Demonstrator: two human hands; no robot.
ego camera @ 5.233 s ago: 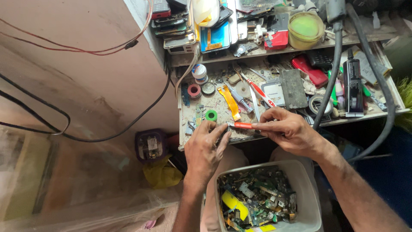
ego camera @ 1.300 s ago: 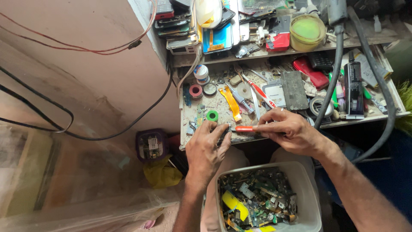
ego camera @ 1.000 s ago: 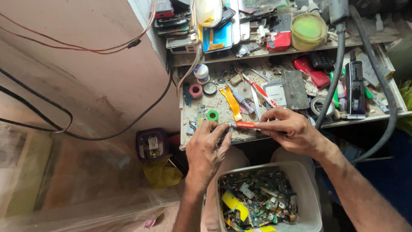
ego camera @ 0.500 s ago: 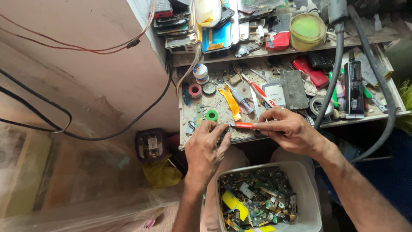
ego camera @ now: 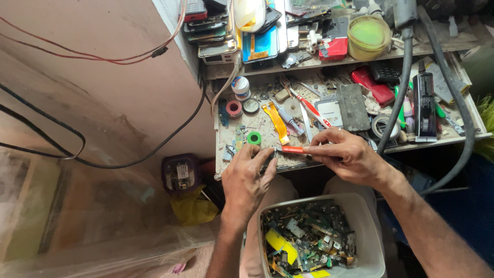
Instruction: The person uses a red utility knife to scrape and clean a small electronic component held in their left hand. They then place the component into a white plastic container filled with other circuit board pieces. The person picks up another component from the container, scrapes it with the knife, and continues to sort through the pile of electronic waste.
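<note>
My right hand grips a small screwdriver with an orange-red handle, its tip pointing left. The tip meets a small dark device that my left hand pins at the front edge of the workbench; most of the device is hidden under my fingers. Both hands sit close together above a white bin full of circuit boards and scrap parts.
The bench carries tape rolls, a green ring, an orange strip, tools, a black tube and a red case. A shelf behind holds phones and a green-lidded tub. Thick hoses hang at right; cables cross the wall.
Hardly anything differs: both hands stay at the bench edge, with small shifts of the screwdriver against the device.
</note>
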